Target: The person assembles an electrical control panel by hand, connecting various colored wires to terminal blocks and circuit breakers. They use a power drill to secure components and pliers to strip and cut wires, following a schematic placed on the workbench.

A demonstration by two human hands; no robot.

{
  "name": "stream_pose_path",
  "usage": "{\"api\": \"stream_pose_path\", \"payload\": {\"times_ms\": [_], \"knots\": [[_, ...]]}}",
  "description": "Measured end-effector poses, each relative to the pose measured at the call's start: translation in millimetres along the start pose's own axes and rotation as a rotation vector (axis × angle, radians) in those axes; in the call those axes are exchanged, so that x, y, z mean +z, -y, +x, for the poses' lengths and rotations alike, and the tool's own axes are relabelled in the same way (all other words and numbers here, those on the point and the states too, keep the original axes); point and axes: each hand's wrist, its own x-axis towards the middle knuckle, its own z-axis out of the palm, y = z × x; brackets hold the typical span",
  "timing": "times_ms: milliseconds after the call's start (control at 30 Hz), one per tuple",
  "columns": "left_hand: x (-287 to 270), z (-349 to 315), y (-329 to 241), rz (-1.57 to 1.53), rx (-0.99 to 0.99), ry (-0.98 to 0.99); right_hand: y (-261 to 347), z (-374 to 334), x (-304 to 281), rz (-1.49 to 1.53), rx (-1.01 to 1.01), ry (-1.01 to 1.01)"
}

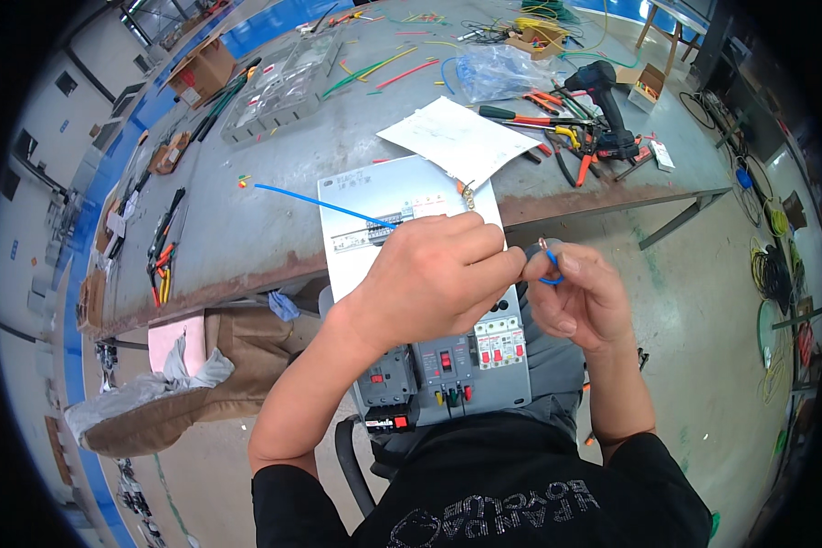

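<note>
A light grey mounting plate (349,194) leans from my lap against the table edge. It carries a moulded-case breaker (388,379), another breaker with a red switch (446,362) and a row of small white breakers (500,347). My left hand (443,279) is closed above the plate, on a blue wire (320,203) that runs out to its upper left. To its right, my right hand (580,297) pinches a curled blue piece of wire with a bare copper-coloured tip. The fingertips of both hands nearly meet. My left hand hides the middle of the plate.
A white sheet (461,137) overlaps the plate's top edge on the metal table (274,210). Pliers (584,151), a cordless drill (603,100) and a plastic bag (502,73) lie beyond. A clear parts case (279,87) stands back left; cutters (164,251) lie near the left edge.
</note>
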Motion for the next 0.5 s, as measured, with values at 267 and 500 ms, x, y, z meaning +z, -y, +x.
{"api": "stream_pose_path", "payload": {"times_ms": [267, 500], "knots": [[6.2, -2.6, 0.1, -0.051, 0.004, -0.041, -11.2, -0.2, -6.3, 0.18, 0.025, 0.106], [8.6, -5.2, -11.3, 0.013, -0.006, -0.088, -14.6, -2.0, -2.2, 0.257, -0.034, 0.154]]}}
